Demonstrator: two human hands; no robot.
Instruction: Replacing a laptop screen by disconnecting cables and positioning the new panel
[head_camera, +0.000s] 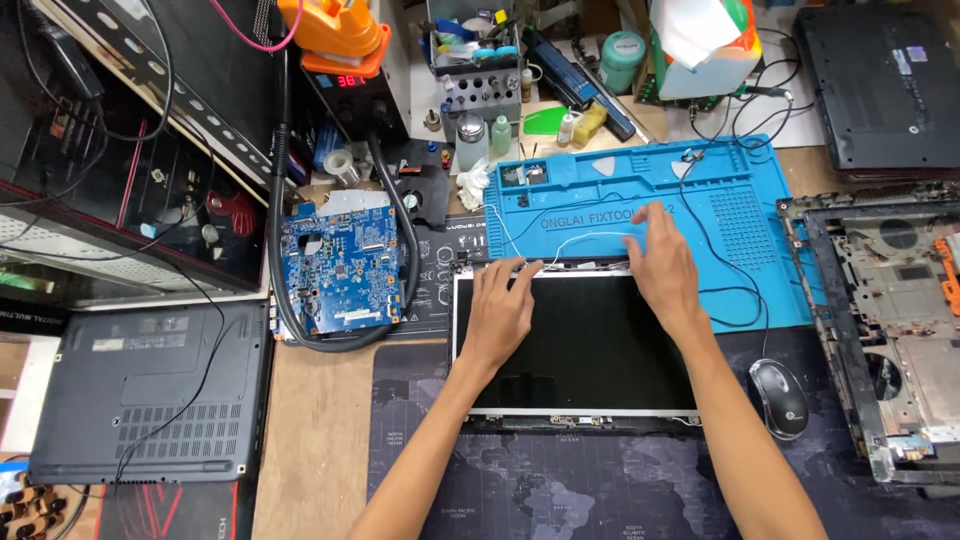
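Observation:
A bare laptop screen panel (590, 350) lies flat on a dark desk mat, its black glass facing up. My left hand (500, 310) rests palm down on the panel's upper left, fingertips at its top edge. My right hand (662, 262) lies flat across the top edge further right, fingers spread over the blue silicone work mat (740, 200). A thin white cable (560, 245) runs along the panel's top edge between both hands. Neither hand grips anything that I can see.
A blue circuit board (340, 268) lies left of the panel, ringed by a black hose. A closed dark laptop (150, 395) sits at far left, an opened laptop chassis (880, 320) at far right. A black mouse (782, 398) lies beside my right forearm. Tools and bottles crowd the back.

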